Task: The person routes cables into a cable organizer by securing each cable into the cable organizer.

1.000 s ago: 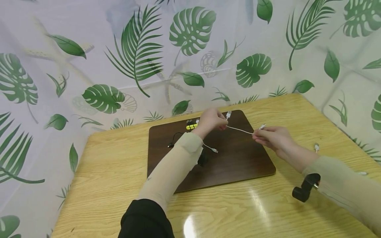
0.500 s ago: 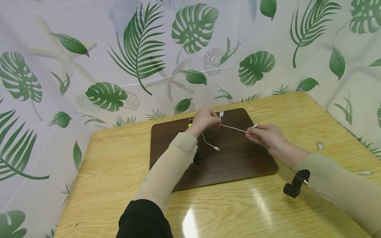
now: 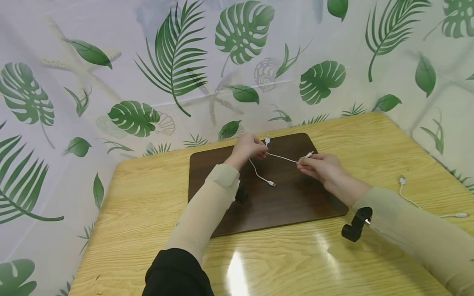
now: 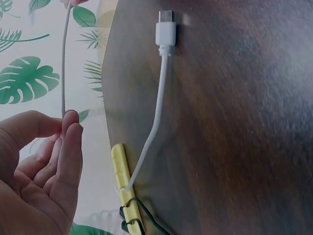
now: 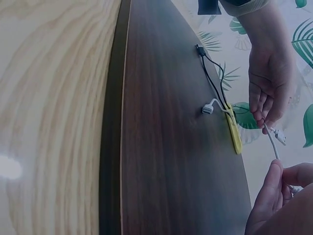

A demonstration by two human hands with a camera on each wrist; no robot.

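Observation:
A white cable (image 3: 282,157) is stretched between the two hands above the back of the dark brown board (image 3: 292,197). My left hand (image 3: 246,150) pinches it between thumb and fingers, a white USB plug (image 3: 268,140) sticking up beside them. My right hand (image 3: 321,167) pinches the other part, with a white connector (image 3: 309,154) above its fingertips. In the left wrist view a yellow cable holder (image 4: 120,169) lies along the board's edge, with a second white cable (image 4: 159,107) and black cables (image 4: 151,218) running through it.
Another white cable (image 3: 412,202) lies on the light wooden table (image 3: 140,197), right of the board. A leaf-patterned cloth (image 3: 207,61) hangs behind. Black mounts are strapped at both wrists, the right one (image 3: 357,225) over the table.
Both hands have moved left over the board, the white cable still between them. The yellow holder has gone behind the left hand and arm in the head view.

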